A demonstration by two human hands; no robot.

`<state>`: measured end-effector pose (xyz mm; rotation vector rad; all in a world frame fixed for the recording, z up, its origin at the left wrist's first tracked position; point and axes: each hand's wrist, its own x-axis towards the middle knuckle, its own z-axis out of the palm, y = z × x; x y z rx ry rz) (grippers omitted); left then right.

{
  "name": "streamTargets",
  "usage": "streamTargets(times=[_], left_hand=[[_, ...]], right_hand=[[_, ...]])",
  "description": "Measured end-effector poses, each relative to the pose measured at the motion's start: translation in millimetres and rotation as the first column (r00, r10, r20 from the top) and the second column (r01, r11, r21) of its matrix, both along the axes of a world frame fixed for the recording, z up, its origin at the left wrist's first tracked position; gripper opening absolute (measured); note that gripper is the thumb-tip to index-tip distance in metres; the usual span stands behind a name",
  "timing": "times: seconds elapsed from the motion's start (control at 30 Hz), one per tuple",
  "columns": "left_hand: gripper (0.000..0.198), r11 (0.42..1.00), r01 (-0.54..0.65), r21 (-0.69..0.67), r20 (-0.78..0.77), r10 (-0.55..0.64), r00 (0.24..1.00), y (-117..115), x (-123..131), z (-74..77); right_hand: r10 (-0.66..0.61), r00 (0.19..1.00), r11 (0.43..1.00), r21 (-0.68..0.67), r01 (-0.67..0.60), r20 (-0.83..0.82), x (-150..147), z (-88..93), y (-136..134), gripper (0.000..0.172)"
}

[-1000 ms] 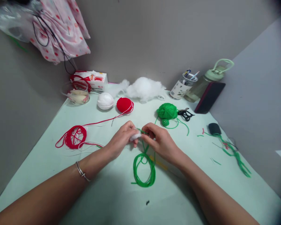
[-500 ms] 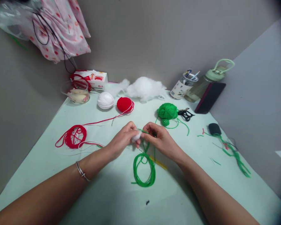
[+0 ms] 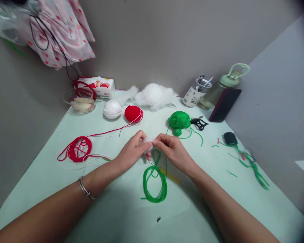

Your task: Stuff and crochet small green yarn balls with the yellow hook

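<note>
A small tuft of white stuffing point(image 3: 149, 141) is between my two hands, above the middle of the table. My left hand point(image 3: 136, 146) is closed round it, thumb on top. From the other side, the thumb and forefinger of my right hand point(image 3: 170, 145) pinch its edge. Whether green yarn is also inside my fingers is hidden. Just below my hands lies a coil of green yarn point(image 3: 145, 184), its strands running up toward them. Beside the coil rests a crochet hook point(image 3: 171, 176) with a yellow handle, its metal tip pointing to my left hand.
Red yarn point(image 3: 90, 148) lies coiled at left. Behind are a white yarn ball point(image 3: 112, 109), a red yarn ball point(image 3: 133, 114), a heap of stuffing point(image 3: 154, 96) and a green yarn ball point(image 3: 179, 119) beside black-handled scissors point(image 3: 199, 124). A phone point(image 3: 224, 105) leans near a bottle point(image 3: 212, 91).
My right fingers have closed in on the white tuft, which looks fluffier and more spread. The green strand that showed between my hands is out of sight. The view has shifted slightly.
</note>
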<state>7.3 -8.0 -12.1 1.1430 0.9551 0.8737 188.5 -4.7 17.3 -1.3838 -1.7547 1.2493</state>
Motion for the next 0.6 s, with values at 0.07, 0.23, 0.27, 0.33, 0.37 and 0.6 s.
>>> streamTargets(times=[0.07,0.23,0.27,0.33,0.37,0.6], left_hand=[[0.025,0.999,-0.026,0.034,-0.037,0.027,0.999,1,0,-0.7],[0.027,0.985,-0.114,0.127,-0.097,0.127,0.987,2,2,-4.1],[0.028,0.982,-0.128,0.141,-0.100,0.143,0.985,2,2,-5.1],[0.028,0.979,-0.138,0.153,-0.092,0.153,0.984,1,3,-6.6],[0.028,0.979,-0.137,0.152,-0.082,0.151,0.985,0,3,-6.9],[0.036,0.996,-0.045,0.074,0.041,0.042,0.998,-3,1,1.3]], right_hand=[[0.062,0.997,0.998,-0.028,-0.063,-0.036,-2,6.7,-5,0.037],[0.109,0.982,0.990,-0.071,-0.121,-0.156,-8,14.6,-13,0.037],[0.096,0.983,0.991,-0.076,-0.109,-0.159,-8,13.1,-13,0.037],[0.065,0.986,0.992,-0.098,-0.081,-0.156,-8,8.5,-12,0.037],[0.044,0.987,0.993,-0.105,-0.061,-0.154,-8,6.1,-10,0.039],[-0.092,0.994,0.996,-0.018,0.091,-0.066,-4,-0.1,-2,0.040]])
